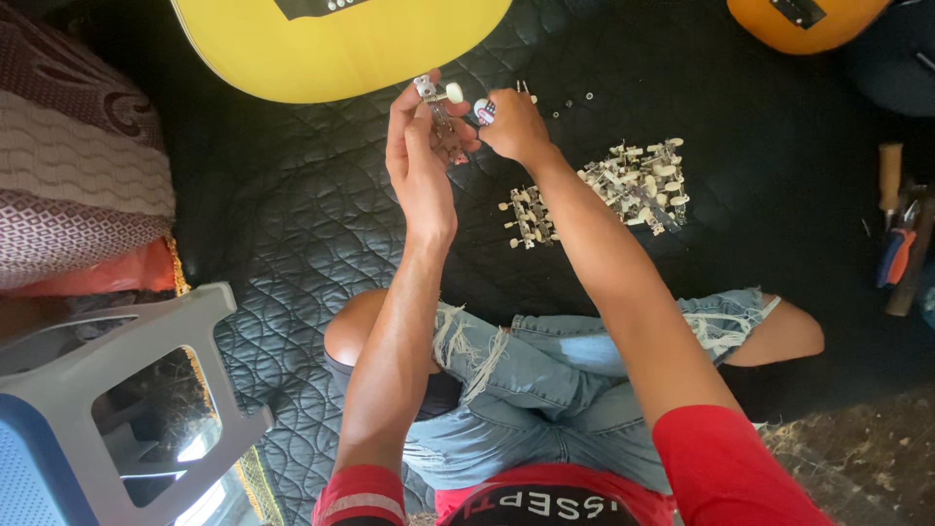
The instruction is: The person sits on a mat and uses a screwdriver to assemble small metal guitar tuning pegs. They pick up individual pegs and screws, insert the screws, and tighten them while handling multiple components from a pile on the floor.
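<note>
My left hand [419,146] is raised and closed around a metal guitar tuner strip [435,97] with cream pegs, held upright just below the yellow guitar body [341,44]. My right hand [514,125] is closed on a small round red, white and blue object [484,111], pressed against the side of the strip. Both hands hover over the black quilted mat [292,224]. A pile of several more tuner strips [638,183] lies to the right of my right forearm, and a smaller cluster [529,216] sits beside it.
An orange guitar body [804,21] lies at top right. Small screws and washers [573,100] are scattered near the hands. Tools with wooden and orange-blue handles [896,234] rest at the right edge. A grey plastic stool [127,390] stands lower left, patterned cushions [78,166] above it.
</note>
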